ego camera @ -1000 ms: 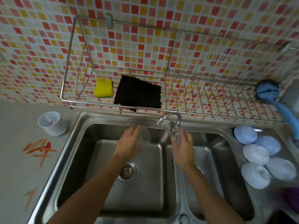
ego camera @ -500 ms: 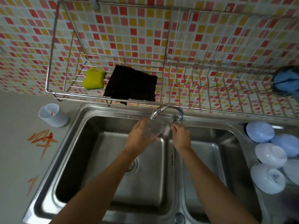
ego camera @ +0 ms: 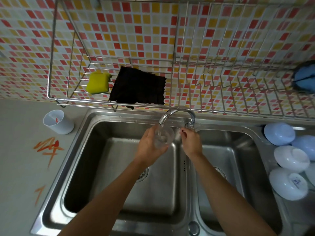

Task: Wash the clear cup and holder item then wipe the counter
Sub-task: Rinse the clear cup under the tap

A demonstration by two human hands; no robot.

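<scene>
My left hand (ego camera: 150,145) holds the clear cup (ego camera: 163,136) upright over the left sink basin (ego camera: 105,167), right under the faucet spout (ego camera: 172,114). Water runs into the cup. My right hand (ego camera: 191,142) reaches to the faucet's base by the tap handle (ego camera: 190,124); whether its fingers grip the handle is hard to tell. The white holder (ego camera: 58,122) stands on the grey counter (ego camera: 20,167) left of the sink, with a small red mark inside. Orange-red smears (ego camera: 49,147) streak the counter beside it.
A wire rack (ego camera: 170,103) hangs on the tiled wall above the sink, holding a yellow sponge (ego camera: 98,83), a dark cloth (ego camera: 138,87) and a blue item (ego camera: 305,79). Several upturned pale bowls (ego camera: 289,160) lie right of the right basin (ego camera: 228,159).
My left hand has lifted the cup up under the spout and water now flows into it. My right hand has gone up to the tap's base. The view has shifted closer.
</scene>
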